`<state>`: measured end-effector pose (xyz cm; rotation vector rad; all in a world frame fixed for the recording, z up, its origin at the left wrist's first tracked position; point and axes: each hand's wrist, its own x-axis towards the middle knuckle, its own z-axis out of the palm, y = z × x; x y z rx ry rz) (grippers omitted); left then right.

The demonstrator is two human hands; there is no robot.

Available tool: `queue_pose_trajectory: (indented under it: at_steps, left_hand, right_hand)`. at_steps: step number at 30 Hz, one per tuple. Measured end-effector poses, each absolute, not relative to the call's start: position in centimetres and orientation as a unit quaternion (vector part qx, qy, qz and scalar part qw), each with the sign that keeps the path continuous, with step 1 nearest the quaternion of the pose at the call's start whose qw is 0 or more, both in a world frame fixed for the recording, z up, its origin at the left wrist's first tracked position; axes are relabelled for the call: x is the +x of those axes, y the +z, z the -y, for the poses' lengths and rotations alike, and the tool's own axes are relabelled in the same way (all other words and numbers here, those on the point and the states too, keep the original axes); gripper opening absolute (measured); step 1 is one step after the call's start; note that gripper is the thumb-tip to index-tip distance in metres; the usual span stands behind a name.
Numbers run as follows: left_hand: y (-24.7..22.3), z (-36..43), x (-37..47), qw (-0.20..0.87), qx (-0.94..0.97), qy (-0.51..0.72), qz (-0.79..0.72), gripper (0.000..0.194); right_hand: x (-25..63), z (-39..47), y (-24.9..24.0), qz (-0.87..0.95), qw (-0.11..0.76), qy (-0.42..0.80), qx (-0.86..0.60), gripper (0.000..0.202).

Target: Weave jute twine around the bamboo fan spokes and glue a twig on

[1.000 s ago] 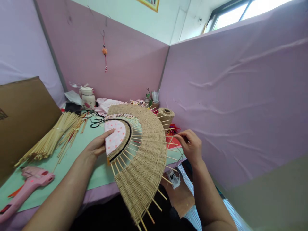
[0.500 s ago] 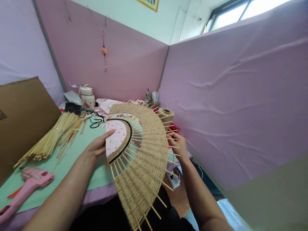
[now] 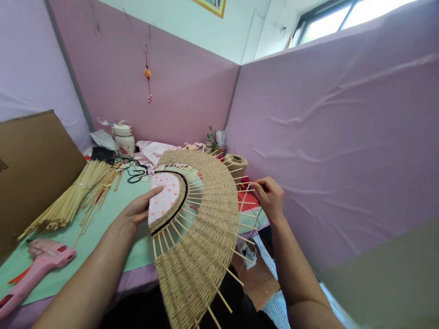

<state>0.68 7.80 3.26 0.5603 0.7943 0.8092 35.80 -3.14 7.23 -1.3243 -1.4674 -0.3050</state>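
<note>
A half-round woven fan point(image 3: 214, 214) of tan twine on thin sticks is held up over the table edge. Its inner half-disc is white cloth with pink dots, bordered by a black band, and bare stick ends stick out along the outer rim. My left hand point(image 3: 139, 208) grips the cloth part, thumb on top and fingers hidden behind. Just off the right rim, my right hand point(image 3: 269, 196) pinches a strand of twine point(image 3: 244, 197) that runs to the fan's edge among the stick ends. More of the strand hangs below that hand.
A bundle of thin sticks point(image 3: 73, 194) and a pink glue gun point(image 3: 41, 269) lie on the green table top point(image 3: 139, 249) at left. Behind the fan stand a twine spool point(image 3: 236, 163) and a white bottle point(image 3: 124, 140). Cardboard point(image 3: 37, 169) leans at left; a purple cloth-covered partition point(image 3: 318, 151) rises at right.
My right hand has moved right and slightly up, away from the rim, drawing the twine out. The fan has tilted and shifted slightly, while my left hand keeps its hold.
</note>
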Motion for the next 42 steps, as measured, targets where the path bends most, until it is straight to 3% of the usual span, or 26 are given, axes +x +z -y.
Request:
queue_pose_trajectory:
  at_steps: [6,18,30,38,42]
  left_hand:
    - [3.3,-7.8,0.8,0.802,0.259,0.381,-0.380,0.048]
    - [2.9,-7.9,0.4,0.817,0.270,0.351,-0.368,0.050]
    - [2.8,-7.8,0.4,0.824,0.272,0.330,-0.370,0.057]
    - [2.8,-7.6,0.4,0.831,0.271,0.317,-0.368,0.052]
    - [3.0,-7.6,0.6,0.832,0.272,0.309,-0.373,0.051]
  right_hand:
    - [36.1,2.9,8.0,0.625,0.528,-0.103,-0.566,0.020]
    - [35.3,-0.2,5.9,0.565,0.551,0.300,-0.536,0.026]
    - [37.7,-0.2,9.9,0.638,0.543,0.227,-0.496,0.027]
    - [38.8,-1.1,11.9,0.676,0.441,0.351,-0.475,0.027]
    - [39.3,-2.3,11.1,0.638,0.505,0.346,-0.466,0.024]
